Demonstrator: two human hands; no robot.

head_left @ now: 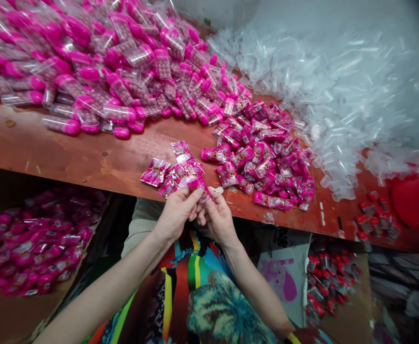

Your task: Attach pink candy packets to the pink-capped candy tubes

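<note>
Near the table's front edge, my left hand and my right hand meet, fingers pinched on a small pink printed packet. Both thumbs lie at its lower end; what the fingertips do beneath is hidden. Just behind my hands several flat pink packets lie loosely overlapped, one pink packet apart on the left. To the right spreads a heap of pink wrapped tubes, clear plastic showing among the printed film.
Clear bottles with pink caps are piled at the back left. Clear plastic tubes fill the back right. A red bucket stands at the right. Below the table are a box of pink packets and a box of red-capped containers.
</note>
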